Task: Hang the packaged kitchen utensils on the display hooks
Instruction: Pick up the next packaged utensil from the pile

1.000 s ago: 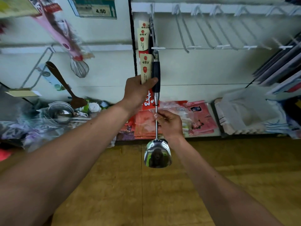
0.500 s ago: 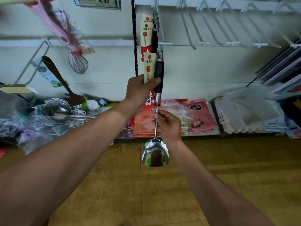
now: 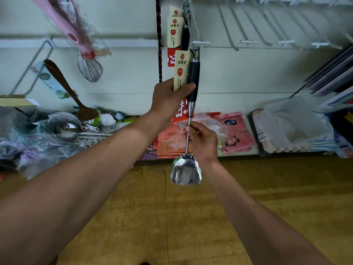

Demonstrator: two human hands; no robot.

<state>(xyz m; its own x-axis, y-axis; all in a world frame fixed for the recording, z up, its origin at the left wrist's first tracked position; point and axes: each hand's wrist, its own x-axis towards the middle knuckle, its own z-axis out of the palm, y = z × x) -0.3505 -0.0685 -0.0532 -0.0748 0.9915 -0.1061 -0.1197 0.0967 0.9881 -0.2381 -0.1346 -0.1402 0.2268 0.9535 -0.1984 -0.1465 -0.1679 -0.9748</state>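
Pale display wall [image 3: 124, 73] fills the upper view above a wooden floor [image 3: 172, 226], and a low shelf [image 3: 238, 155] runs along the wall's foot. At the shelf's left end lie steel ladles [image 3: 66, 129]; toward its middle sit pink packets [image 3: 235, 131], and toward its right end folded cloths [image 3: 286, 127]. A row of bare wire hooks [image 3: 248, 42] juts from the wall's upper right. On the upper left hang a whisk [image 3: 89, 67] in pink packaging and a wooden turner [image 3: 65, 87]. Near the middle, one loaded hook [image 3: 193, 25] carries a carded utensil [image 3: 184, 35]. Just below that hook's front tip hangs the steel spatula [image 3: 193, 77], upright, head down; whether its loop is over the wire cannot be told. The left hand [image 3: 168, 100] grips the black handle and its card label [image 3: 181, 69], thumb across the front. The right hand [image 3: 204, 140] pinches the thin shaft above the head, fingers curled.
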